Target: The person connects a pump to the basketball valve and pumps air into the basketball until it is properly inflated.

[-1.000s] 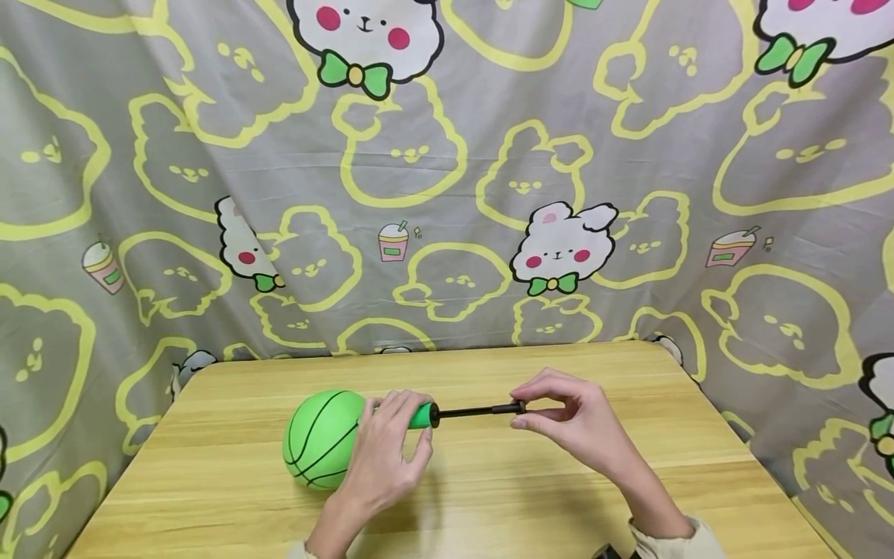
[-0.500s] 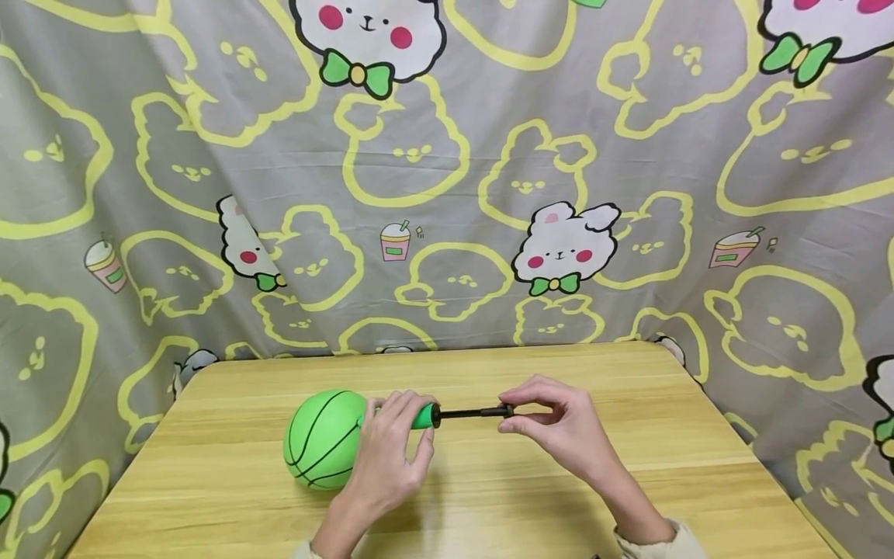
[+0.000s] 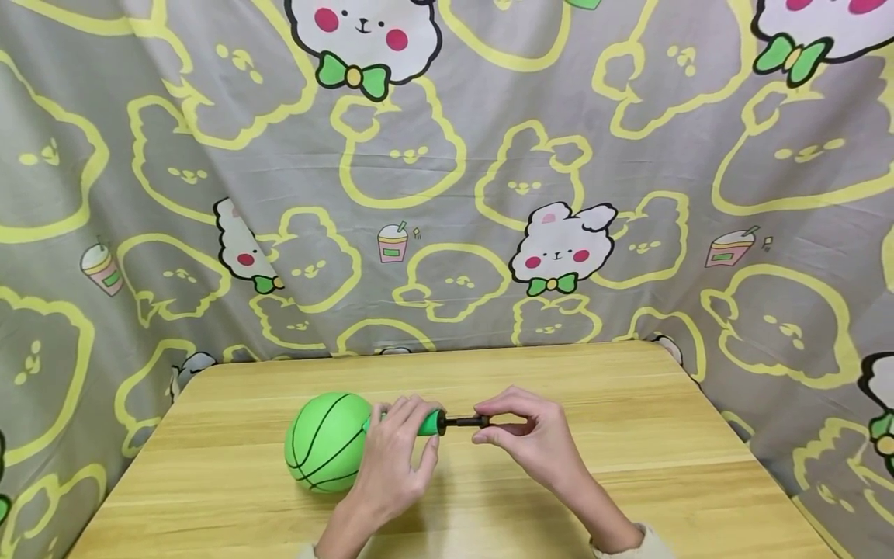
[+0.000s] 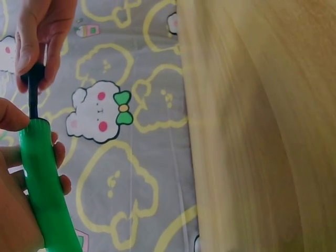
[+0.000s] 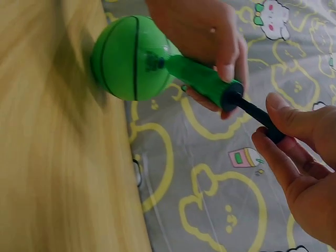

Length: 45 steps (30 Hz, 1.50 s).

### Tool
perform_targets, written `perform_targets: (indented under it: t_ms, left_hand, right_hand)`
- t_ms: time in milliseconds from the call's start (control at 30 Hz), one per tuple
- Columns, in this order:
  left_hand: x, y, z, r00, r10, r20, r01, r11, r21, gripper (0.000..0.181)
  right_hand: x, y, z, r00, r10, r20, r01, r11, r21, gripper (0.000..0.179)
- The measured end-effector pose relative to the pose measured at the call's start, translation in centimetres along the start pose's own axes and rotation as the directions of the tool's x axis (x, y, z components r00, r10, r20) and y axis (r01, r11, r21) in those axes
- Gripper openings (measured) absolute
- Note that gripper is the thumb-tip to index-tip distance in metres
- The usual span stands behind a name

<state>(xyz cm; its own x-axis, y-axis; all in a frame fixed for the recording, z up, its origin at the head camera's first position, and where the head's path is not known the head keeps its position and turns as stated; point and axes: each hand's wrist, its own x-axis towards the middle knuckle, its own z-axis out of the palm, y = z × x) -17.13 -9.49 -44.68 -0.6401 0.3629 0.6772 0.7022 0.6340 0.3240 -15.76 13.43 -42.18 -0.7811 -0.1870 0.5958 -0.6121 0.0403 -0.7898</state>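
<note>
A small hand pump has a green barrel [image 4: 44, 184] and a black plunger rod [image 3: 461, 421]. My left hand [image 3: 394, 458] grips the barrel, fingers over the top and thumb below. The pump's far end meets a green ball [image 3: 324, 442] with black basketball lines; in the right wrist view the ball [image 5: 128, 58] sits right at the nozzle. My right hand [image 3: 534, 439] pinches the black end knob [image 5: 274, 134] of the rod between thumb and fingers. A short length of rod shows between the barrel and that knob.
The wooden table [image 3: 230, 497] lies under both hands and the ball. Behind it hangs a grey curtain [image 3: 447, 194] printed with yellow outlines and white rabbits.
My right hand has moved left toward my left hand, pushing the plunger rod further into the barrel. The left hand and ball stay almost in place.
</note>
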Motion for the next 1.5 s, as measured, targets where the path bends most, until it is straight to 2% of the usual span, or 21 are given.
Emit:
perform_targets:
  t_ms: [200,367,567,733,900,1000,1233,1500]
  left_hand:
    - [-0.1,0.3,0.2,1.000,0.006,0.016,-0.006,1.000,-0.009,0.029]
    - [-0.1,0.5,0.4,0.999,0.036,0.025,-0.036,0.999,-0.011,0.030]
    - [-0.1,0.4,0.2,0.997,0.029,0.065,-0.027,0.999,-0.019,0.033]
    - [-0.1,0.3,0.1,0.995,0.020,0.102,-0.015,0.999,-0.041,0.033]
    - [-0.1,0.1,0.1,0.994,0.010,0.107,-0.006,0.999,-0.044,0.029]
    - [-0.1,0.0,-0.1,0.995,-0.002,0.098,0.005,0.999,-0.037,0.029]
    - [0.0,-0.6,-0.5,0.999,-0.011,0.053,0.012,1.000,-0.025,0.028]
    - [0.1,-0.9,-0.8,1.000,-0.002,0.031,0.002,1.000,-0.005,0.028]
  right_hand:
    - [-0.4,0.7,1.3,1.000,-0.022,-0.022,0.023,0.999,0.025,0.027]
    - [-0.6,1.1,2.2,0.998,-0.056,-0.031,0.057,0.998,0.019,0.027]
    - [-0.7,0.8,2.2,0.999,-0.043,0.002,0.043,0.998,0.041,0.026]
    - [-0.5,0.3,1.3,0.998,-0.025,0.055,0.023,0.999,0.046,0.025]
    - [-0.2,-0.3,0.3,0.995,-0.046,0.093,0.044,0.999,0.023,0.025]
    - [0.1,-0.7,-0.6,0.994,-0.031,0.106,0.030,1.000,0.007,0.025]
    - [0.4,-1.7,-2.6,0.990,0.065,0.122,-0.063,0.998,-0.023,0.025]
    - [0.8,-2.1,-4.8,0.988,0.035,0.149,-0.032,0.999,-0.022,0.026]
